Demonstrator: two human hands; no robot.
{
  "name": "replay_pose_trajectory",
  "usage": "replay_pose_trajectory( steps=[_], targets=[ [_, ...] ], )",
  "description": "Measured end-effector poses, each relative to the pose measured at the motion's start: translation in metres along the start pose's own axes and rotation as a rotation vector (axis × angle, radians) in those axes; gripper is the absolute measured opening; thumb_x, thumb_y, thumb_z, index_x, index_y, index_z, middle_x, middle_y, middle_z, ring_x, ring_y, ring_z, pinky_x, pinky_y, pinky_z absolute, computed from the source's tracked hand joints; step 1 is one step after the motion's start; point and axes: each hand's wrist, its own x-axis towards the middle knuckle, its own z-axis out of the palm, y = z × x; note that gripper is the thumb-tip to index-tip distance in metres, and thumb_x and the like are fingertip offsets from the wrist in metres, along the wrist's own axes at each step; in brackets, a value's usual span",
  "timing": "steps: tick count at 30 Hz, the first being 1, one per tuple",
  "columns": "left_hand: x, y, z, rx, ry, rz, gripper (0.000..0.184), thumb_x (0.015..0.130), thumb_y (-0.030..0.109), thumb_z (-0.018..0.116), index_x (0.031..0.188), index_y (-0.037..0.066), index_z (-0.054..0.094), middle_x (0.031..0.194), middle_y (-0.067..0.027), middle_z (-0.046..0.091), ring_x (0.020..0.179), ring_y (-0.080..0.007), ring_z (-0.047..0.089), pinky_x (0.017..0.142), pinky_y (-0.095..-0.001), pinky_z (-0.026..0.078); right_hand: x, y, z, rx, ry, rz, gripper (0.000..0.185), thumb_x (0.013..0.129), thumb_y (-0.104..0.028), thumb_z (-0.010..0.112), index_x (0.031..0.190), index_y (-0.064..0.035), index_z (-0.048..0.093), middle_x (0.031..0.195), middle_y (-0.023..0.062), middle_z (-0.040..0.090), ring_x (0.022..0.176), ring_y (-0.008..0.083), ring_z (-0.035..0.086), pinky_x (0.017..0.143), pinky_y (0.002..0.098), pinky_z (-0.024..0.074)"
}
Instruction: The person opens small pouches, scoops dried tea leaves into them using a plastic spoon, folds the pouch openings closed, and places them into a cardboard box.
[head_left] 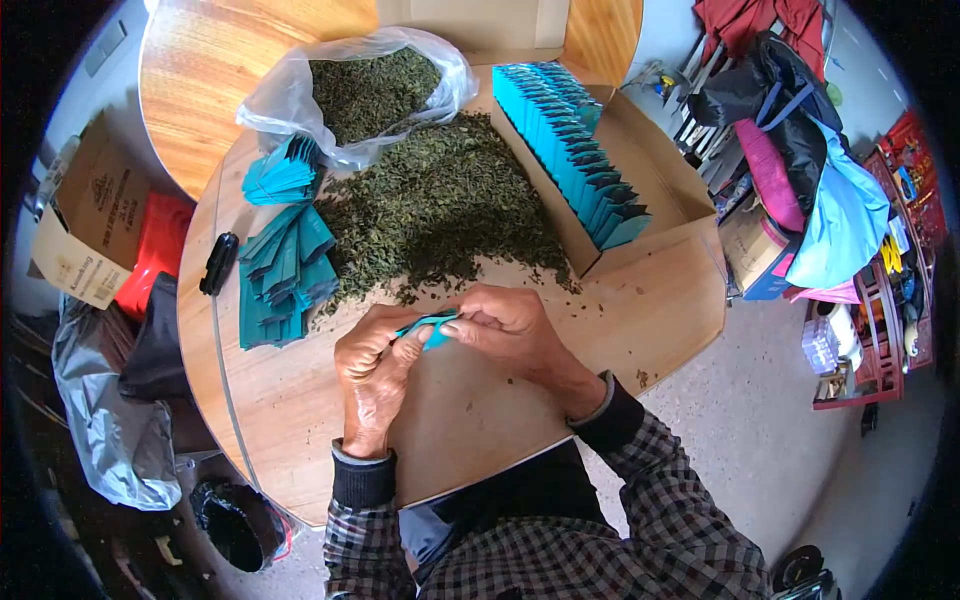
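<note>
Near the table's front, my left hand (376,362) and my right hand (512,330) meet at a small teal packet (436,336), both with fingers closed on its edges. Just beyond them lies a wide heap of dried green leaves (440,190). To the left of the heap are stacks of flat teal packets (285,265), with a bundle of teal packets (281,172) behind them. At the right, a cardboard box (640,160) holds a long row of upright teal packets (568,140).
A clear plastic bag (455,80) of leaves stands at the back of the wooden table (640,310). A black object (219,263) lies by its left edge. A black bin (235,525) is on the floor at left; a cluttered red rack (880,330) stands at right.
</note>
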Motion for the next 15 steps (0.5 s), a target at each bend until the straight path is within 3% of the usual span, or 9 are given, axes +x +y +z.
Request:
replay_pose_trajectory(
  steps=[4,7,9,12,13,15],
  targets=[
    [0.001,-0.005,0.001,0.013,0.031,0.030,0.012,0.091,0.004,0.082,0.100,-0.002,0.079,0.099,-0.0123,0.076,0.086,-0.0171,0.067,0.075,-0.0292,0.052,0.001,-0.006,0.003,0.085,0.039,-0.001,0.011,0.093,-0.010,0.079,0.097,-0.0004,0.074,0.082,0.0089,0.069,0.071,0.0155,0.064,0.064,0.0334,0.0499],
    [-0.001,-0.002,0.002,0.037,0.041,-0.013,0.010,0.092,0.005,0.081,0.099,-0.003,0.078,0.098,-0.0121,0.075,0.085,-0.0173,0.067,0.075,-0.0297,0.052,0.003,-0.011,-0.001,-0.020,0.031,-0.080,0.011,0.094,-0.011,0.078,0.097,-0.0007,0.075,0.084,0.0109,0.071,0.073,0.0207,0.067,0.066,0.0351,0.0513],
    [-0.002,-0.006,-0.002,0.017,0.028,-0.035,0.012,0.091,0.005,0.082,0.100,-0.003,0.078,0.098,-0.0111,0.075,0.085,-0.0168,0.066,0.075,-0.0296,0.052,0.005,-0.017,-0.003,-0.154,0.011,-0.230,0.007,0.093,-0.002,0.078,0.097,0.0006,0.072,0.084,0.0079,0.069,0.070,0.0152,0.065,0.062,0.0303,0.0489],
    [-0.005,-0.010,-0.003,-0.030,0.030,-0.053,0.016,0.092,0.008,0.082,0.103,-0.002,0.077,0.098,-0.0085,0.073,0.084,-0.0154,0.064,0.076,-0.0291,0.051,0.008,-0.011,-0.004,-0.202,0.021,-0.362,0.007,0.092,-0.003,0.078,0.096,0.0000,0.073,0.083,0.0081,0.070,0.069,0.0178,0.066,0.062,0.0311,0.0492],
    [-0.006,-0.011,-0.003,-0.063,0.043,-0.049,0.019,0.092,0.010,0.083,0.105,-0.002,0.077,0.098,-0.0068,0.073,0.084,-0.0146,0.062,0.076,-0.0288,0.050,0.007,-0.016,-0.006,-0.201,0.025,-0.368,0.007,0.092,-0.003,0.078,0.096,0.0000,0.073,0.083,0.0081,0.070,0.069,0.0178,0.066,0.062,0.0311,0.0492],
    [-0.008,-0.024,-0.006,-0.196,0.043,-0.004,0.021,0.093,0.012,0.083,0.107,-0.002,0.077,0.098,-0.0054,0.072,0.085,-0.0134,0.062,0.077,-0.0285,0.050,0.002,-0.035,-0.016,-0.131,0.043,-0.172,0.012,0.094,-0.012,0.078,0.093,-0.0008,0.073,0.085,0.0122,0.070,0.074,0.0261,0.067,0.068,0.0380,0.0518]
  ],
)
